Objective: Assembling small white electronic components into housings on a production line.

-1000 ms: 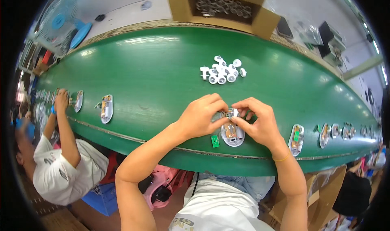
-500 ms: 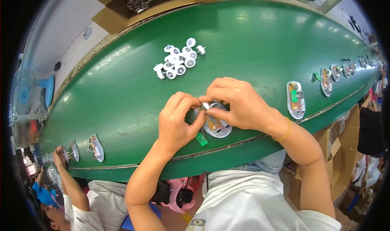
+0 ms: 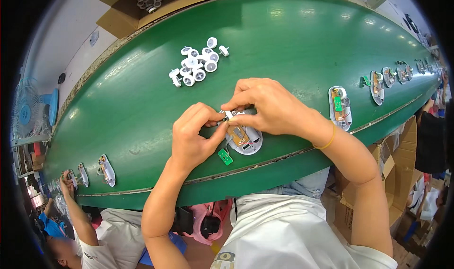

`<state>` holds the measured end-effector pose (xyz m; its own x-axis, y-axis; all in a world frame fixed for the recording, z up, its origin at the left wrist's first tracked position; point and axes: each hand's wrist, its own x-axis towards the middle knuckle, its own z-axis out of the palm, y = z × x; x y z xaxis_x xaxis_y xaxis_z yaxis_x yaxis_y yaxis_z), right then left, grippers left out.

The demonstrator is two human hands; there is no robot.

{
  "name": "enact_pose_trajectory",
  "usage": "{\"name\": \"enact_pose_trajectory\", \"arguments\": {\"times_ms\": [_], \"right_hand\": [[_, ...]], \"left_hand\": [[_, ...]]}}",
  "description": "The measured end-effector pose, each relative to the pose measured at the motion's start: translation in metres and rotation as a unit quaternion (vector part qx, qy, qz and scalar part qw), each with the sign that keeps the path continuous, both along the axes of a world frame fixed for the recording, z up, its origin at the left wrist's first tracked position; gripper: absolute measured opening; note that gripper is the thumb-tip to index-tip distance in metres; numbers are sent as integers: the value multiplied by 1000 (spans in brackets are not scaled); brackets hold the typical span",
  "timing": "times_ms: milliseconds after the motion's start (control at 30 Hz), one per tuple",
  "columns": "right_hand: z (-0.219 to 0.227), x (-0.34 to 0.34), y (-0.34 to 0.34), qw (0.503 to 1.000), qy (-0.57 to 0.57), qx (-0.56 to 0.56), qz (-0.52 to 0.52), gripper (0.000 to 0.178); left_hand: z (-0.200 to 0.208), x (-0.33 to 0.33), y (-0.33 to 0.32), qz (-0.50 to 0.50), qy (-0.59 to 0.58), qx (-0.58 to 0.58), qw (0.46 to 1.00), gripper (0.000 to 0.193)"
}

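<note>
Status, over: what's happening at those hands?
Right hand pinching white piece; left hand close beside it. Open casing beneath. Green board alongside, nothing visibly blocking.

White wheel [image 3: 229,114] edge-on at open grey shell's [image 3: 253,147] far end; brown board [image 3: 238,136] inside, green board [image 3: 225,157] beside

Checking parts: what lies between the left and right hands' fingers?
A small white part, at the far end of the open casing, in the head view.
</note>
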<state>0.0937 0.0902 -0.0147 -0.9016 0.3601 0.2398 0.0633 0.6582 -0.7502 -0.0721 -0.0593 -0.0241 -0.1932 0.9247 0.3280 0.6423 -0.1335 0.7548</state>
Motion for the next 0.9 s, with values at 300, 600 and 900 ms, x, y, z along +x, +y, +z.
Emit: {"name": "enact_pose_trajectory", "arguments": {"times_ms": [300, 600, 900], "right_hand": [[2, 2, 6, 992, -7, 110, 61, 20], [-11, 2, 23, 990, 26, 6, 137, 24], [-7, -3, 16, 992, 11, 28, 119, 20]], "left_hand": [[-1, 0, -1, -4, -25, 6, 1000, 15], [1, 9, -4, 49, -10, -12, 999, 13], [-6, -1, -5, 30, -56, -12, 998, 12]]}}
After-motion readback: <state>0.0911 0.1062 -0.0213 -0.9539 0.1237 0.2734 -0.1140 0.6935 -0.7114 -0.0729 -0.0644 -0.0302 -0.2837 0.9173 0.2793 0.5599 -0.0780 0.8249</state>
